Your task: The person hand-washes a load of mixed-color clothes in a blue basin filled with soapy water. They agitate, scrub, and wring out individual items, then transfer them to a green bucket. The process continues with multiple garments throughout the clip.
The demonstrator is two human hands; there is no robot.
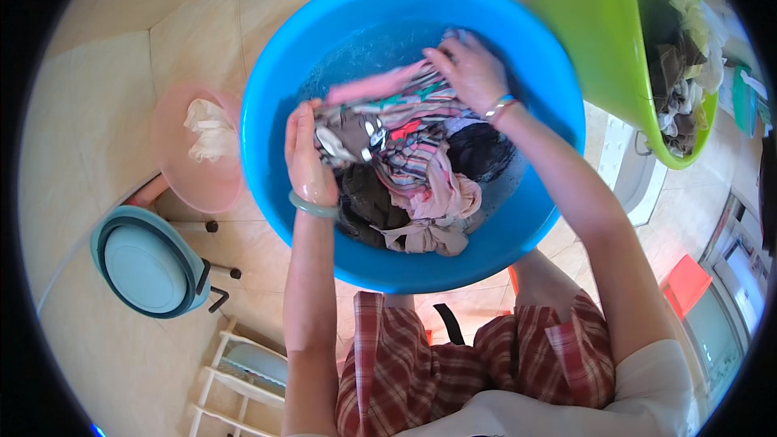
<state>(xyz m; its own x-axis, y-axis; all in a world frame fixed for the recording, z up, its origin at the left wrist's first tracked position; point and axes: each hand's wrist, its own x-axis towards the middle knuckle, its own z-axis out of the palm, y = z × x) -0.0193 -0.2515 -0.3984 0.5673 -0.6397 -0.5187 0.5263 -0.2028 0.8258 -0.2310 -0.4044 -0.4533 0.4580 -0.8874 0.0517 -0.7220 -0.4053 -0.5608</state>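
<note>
A striped, multicoloured garment [417, 109] is spread between my hands over a large blue basin [271, 48]. My left hand [309, 155], with a pale green bangle at the wrist, grips the garment's left side near a dark printed patch. At its far right edge, my right hand [472, 73] has its fingers closed on the cloth, slightly blurred. Below the garment, a bunched pale pink cloth [437, 206], a dark brown cloth [368, 202] and a black cloth [481, 150] lie in the basin. Water [364, 53] shows along the far side.
A tall green basket [595, 24] full of clothes leans at the far right. To the left stand a pink basin [174, 162] with a white cloth and a folded teal basin [146, 263]. A white rack [243, 384] sits at the lower left, a red object [686, 285] at the right.
</note>
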